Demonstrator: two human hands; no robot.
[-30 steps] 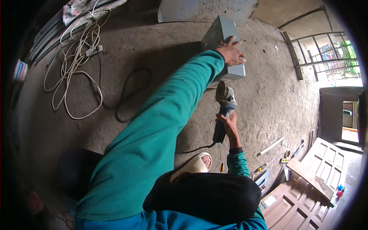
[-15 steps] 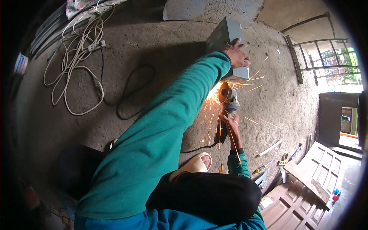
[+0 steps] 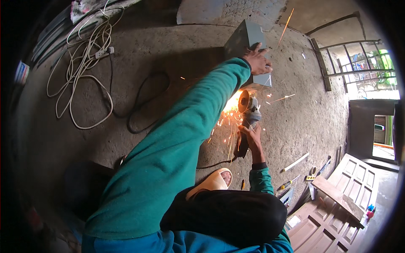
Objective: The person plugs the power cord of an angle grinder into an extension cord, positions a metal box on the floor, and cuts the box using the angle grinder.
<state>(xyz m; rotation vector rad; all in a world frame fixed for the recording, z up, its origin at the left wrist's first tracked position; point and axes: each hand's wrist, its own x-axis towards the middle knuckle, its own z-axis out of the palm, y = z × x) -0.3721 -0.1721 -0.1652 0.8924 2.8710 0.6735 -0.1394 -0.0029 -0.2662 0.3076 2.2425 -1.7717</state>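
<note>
My left hand (image 3: 257, 60) lies over the edge of a grey metal box (image 3: 244, 39), bracing it with the fingers bent over the side. In my right hand (image 3: 252, 135) is an angle grinder (image 3: 250, 114), gripped by its body. Its brown disc (image 3: 244, 101) meets the near lower end of the box. Bright orange sparks (image 3: 231, 107) burst from that spot, and glare hides the exact contact. A dark power cord trails from the grinder's rear toward my sandalled foot (image 3: 219, 180).
A tangled white extension cord (image 3: 78, 76) with a socket block (image 3: 104, 52) lies at left on the rough concrete floor (image 3: 303, 122). Panelled wooden doors (image 3: 314, 225) are at lower right. Nearby are a screwdriver (image 3: 290, 182) and a pale strip (image 3: 295, 162). A metal grille (image 3: 350, 76) stands upper right.
The spark spray has shifted, with streaks now flying at upper right and left. Both hands, the box and the grinder keep nearly the same places; the whole view has slid slightly left.
</note>
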